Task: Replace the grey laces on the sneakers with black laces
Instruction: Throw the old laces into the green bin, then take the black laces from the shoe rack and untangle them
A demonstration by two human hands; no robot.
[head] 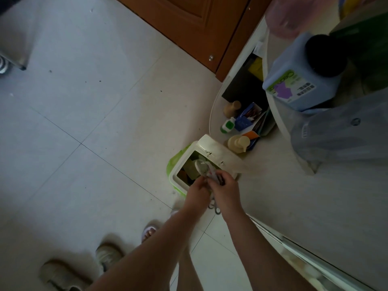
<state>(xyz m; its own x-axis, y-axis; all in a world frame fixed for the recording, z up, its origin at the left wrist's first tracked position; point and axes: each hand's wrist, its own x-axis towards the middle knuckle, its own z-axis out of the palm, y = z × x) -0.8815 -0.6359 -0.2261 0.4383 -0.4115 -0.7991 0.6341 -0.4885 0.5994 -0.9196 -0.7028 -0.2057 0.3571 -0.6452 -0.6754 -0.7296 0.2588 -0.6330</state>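
Two beige sneakers lie on the floor tiles at the bottom left, one [109, 255] nearer my legs and the other [60, 274] further left; their laces are too dim to make out. My left hand [197, 192] and my right hand [225, 187] meet over the open white bin [212, 145] with a green liner. Together they pinch a crumpled whitish bundle [212, 175] at the bin's mouth. Grey loops [215, 207] hang below my right hand; I cannot tell whether they are laces or scissor handles.
A rounded white shelf unit [216, 101] stands right behind the bin, holding small bottles and packets. A blue detergent bottle [302, 80] sits on its upper level. A brown door [189, 22] is at the back. My slippered foot [149, 231] is near the sneakers.
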